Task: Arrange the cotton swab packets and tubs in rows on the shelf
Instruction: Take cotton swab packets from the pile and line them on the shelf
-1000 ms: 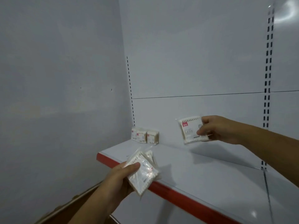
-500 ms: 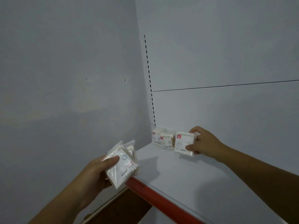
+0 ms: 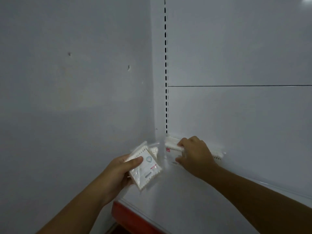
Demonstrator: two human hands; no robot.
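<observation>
Hands: left hand (image 3: 118, 171) has its fingers wrapped behind a stack of packets (image 3: 146, 166), thumb pressed across the front; right hand (image 3: 194, 154) is curled over the top edge of one packet (image 3: 171, 150), thumb low on its face.
Held stack: tilted, in the air above the shelf's front left corner, clear film glinting.
Standing packet: upright on its edge in the back left corner, part of a short row (image 3: 217, 155) that pokes out past the right hand.
Handling: probably very light; the film looks slick and soft, while the packed swabs should give each packet a firm, flat body. Standing on a thin edge, they seem easy to tip.
Where to hold: best pinched across the flat faces or top edge, not by the loose film flap.
Tubs: none in view.
Shelf (image 3: 185, 200): white top, red strip (image 3: 128, 218) along the front.
Around: back panel (image 3: 236, 115) behind the row, slotted upright (image 3: 166, 65) in the corner, plain wall (image 3: 67, 90) to the left.
</observation>
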